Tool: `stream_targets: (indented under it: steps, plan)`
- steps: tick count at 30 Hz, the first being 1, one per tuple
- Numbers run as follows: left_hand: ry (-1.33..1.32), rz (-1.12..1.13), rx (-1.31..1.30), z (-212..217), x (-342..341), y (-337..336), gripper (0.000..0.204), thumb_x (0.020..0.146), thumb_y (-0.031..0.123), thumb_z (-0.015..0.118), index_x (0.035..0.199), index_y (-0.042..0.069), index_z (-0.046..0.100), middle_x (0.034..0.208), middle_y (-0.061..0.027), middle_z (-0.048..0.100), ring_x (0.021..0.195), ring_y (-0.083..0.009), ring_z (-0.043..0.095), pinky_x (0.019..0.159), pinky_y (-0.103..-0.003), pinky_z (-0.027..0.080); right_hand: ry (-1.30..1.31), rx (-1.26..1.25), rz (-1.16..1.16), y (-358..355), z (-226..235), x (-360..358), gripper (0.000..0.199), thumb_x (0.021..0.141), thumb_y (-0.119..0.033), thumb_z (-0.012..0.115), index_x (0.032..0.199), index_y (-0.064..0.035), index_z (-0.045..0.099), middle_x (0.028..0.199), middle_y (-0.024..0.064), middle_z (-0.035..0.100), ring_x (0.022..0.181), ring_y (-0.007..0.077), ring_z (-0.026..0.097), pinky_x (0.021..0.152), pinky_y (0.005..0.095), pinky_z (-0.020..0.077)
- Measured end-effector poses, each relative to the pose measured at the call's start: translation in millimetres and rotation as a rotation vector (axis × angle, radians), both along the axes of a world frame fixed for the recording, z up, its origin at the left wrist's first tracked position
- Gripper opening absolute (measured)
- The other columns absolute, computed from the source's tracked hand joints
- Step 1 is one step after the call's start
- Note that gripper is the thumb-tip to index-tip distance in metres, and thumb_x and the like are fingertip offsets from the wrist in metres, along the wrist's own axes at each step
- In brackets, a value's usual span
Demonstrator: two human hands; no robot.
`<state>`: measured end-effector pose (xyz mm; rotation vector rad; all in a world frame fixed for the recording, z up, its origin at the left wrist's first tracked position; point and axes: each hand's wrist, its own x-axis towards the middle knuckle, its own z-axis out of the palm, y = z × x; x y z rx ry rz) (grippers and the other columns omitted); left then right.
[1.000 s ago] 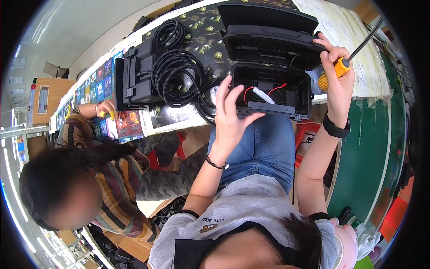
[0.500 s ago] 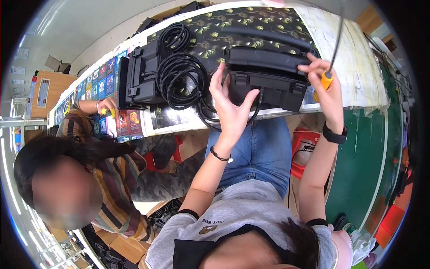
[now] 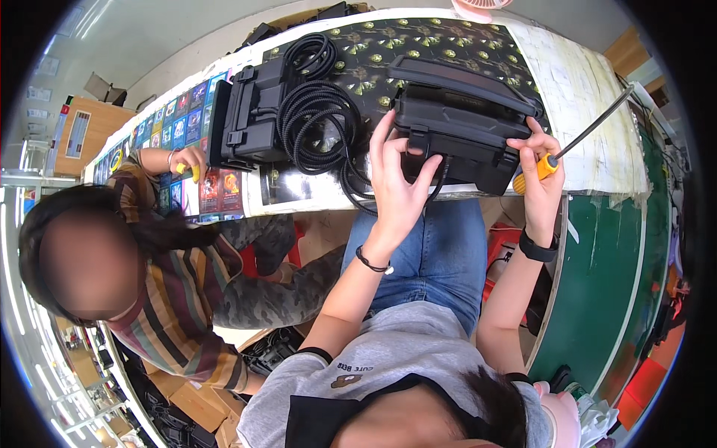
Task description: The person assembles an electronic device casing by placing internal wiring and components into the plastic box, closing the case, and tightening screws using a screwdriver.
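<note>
A black plastic case (image 3: pixel 463 123) lies before me at the table's near edge. Its front has latches, and a long black panel (image 3: pixel 467 81) stands along its far side. My left hand (image 3: pixel 399 175) grips the case's left front, fingers on the left end and thumb by the latch. My right hand (image 3: pixel 539 164) holds a screwdriver (image 3: pixel 539 173) by its yellow handle, the shaft pointing up and right. Fingertips of that hand also touch the case's right front corner. A coil of black corrugated tubing (image 3: pixel 317 127) lies left of my left hand.
A second black case (image 3: pixel 254 112) stands to the left. Beside me a person in a striped top (image 3: pixel 175 313) has a hand (image 3: pixel 187 160) on a yellow handle. A pink fan (image 3: pixel 482 7) stands at the far edge. Green surface (image 3: pixel 597 276) lies to the right.
The screwdriver has swung from nearly upright to a slant toward the right. My right hand has moved down to the case's front corner. The case sits slightly farther right in view.
</note>
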<state>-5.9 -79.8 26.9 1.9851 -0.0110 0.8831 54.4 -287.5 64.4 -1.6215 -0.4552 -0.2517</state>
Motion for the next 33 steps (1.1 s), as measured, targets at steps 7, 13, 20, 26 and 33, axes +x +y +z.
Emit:
stream_targets:
  steps: [7, 13, 20, 26, 33]
  plan:
    - [0.016, 0.015, 0.071, 0.9, -2.7, 1.8, 0.057, 0.076, 0.002, 0.079, 0.120, 0.007, 0.044, 0.143, -0.0202, 0.034, 0.121, -0.0299, 0.051, 0.097, -0.037, 0.049, -0.023, -0.001, 0.000, -2.2, -6.0, -1.3, 0.009, 0.097, -0.013, 0.059, 0.104, -0.0083, 0.055, 0.092, 0.0088, 0.073, 0.136, 0.0273, 0.041, 0.114, 0.0463, 0.0250]
    - [-0.090, -0.056, -0.025, -4.3, 4.7, 3.4, 0.058, 0.076, -0.002, 0.078, 0.120, 0.006, 0.041, 0.144, -0.0203, 0.033, 0.121, -0.0289, 0.051, 0.098, -0.037, 0.049, -0.045, 0.047, 0.020, -2.6, -9.2, -6.9, 0.013, 0.096, -0.007, 0.059, 0.109, -0.0076, 0.057, 0.117, 0.0137, 0.066, 0.133, 0.0266, 0.044, 0.113, 0.0437, 0.0289]
    - [-0.029, -0.042, -0.028, 2.9, 9.2, 2.2, 0.052, 0.080, 0.002, 0.076, 0.119, 0.005, 0.041, 0.142, -0.0232, 0.035, 0.121, -0.0319, 0.052, 0.098, -0.039, 0.049, 0.043, 0.070, -0.211, 6.9, -16.8, -43.7, 0.018, 0.094, -0.004, 0.061, 0.111, -0.0047, 0.058, 0.123, 0.0131, 0.061, 0.116, 0.0195, 0.055, 0.098, 0.0315, 0.0433]
    - [-0.060, -0.027, 0.013, 3.3, 8.2, 1.6, 0.051, 0.081, 0.003, 0.075, 0.118, 0.005, 0.041, 0.142, -0.0235, 0.036, 0.121, -0.0325, 0.052, 0.098, -0.038, 0.049, 0.210, 0.268, -0.034, 18.0, -1.6, -57.7, 0.022, 0.091, -0.001, 0.061, 0.113, -0.0046, 0.059, 0.127, 0.0146, 0.058, 0.122, 0.0211, 0.054, 0.092, 0.0318, 0.0480]
    - [-0.046, -0.004, 0.013, 2.5, 10.6, 1.3, 0.050, 0.081, 0.003, 0.076, 0.118, 0.004, 0.043, 0.142, -0.0234, 0.037, 0.123, -0.0317, 0.052, 0.099, -0.038, 0.049, 0.061, 0.071, -0.067, 21.1, 9.3, -50.5, 0.025, 0.094, -0.003, 0.058, 0.120, -0.0018, 0.059, 0.130, 0.0150, 0.057, 0.102, 0.0159, 0.062, 0.083, 0.0282, 0.0524]
